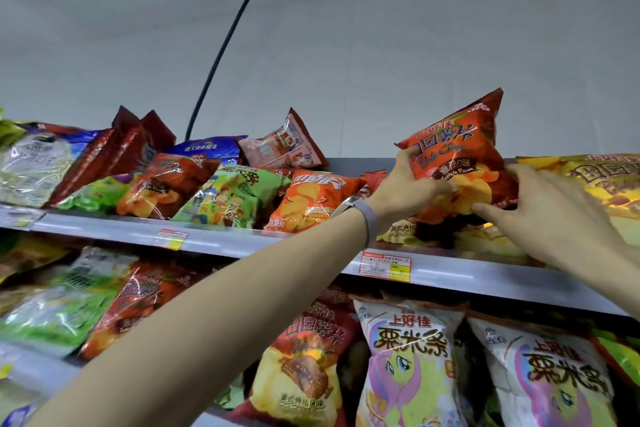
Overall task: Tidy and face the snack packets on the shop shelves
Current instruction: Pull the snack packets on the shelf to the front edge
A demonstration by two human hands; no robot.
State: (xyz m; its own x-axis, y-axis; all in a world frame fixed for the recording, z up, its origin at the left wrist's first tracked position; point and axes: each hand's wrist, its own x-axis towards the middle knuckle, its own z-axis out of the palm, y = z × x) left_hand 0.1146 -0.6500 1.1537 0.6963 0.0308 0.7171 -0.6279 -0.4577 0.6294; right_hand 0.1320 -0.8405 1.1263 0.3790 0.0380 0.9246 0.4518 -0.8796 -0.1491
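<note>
The red chip bag [460, 156], printed "Potato Chips", stands tilted near the front edge of the top shelf [242, 243], with open wall above it. The left hand [405, 192] clamps thumb and fingers on its left side. The right hand [554, 218] touches its lower right with straight, spread fingers, just beside a yellow bag [602, 180].

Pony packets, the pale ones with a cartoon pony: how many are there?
2. Both stand side by side at the lower right: the left pony packet and the right pony packet. More may be hidden behind.
</note>
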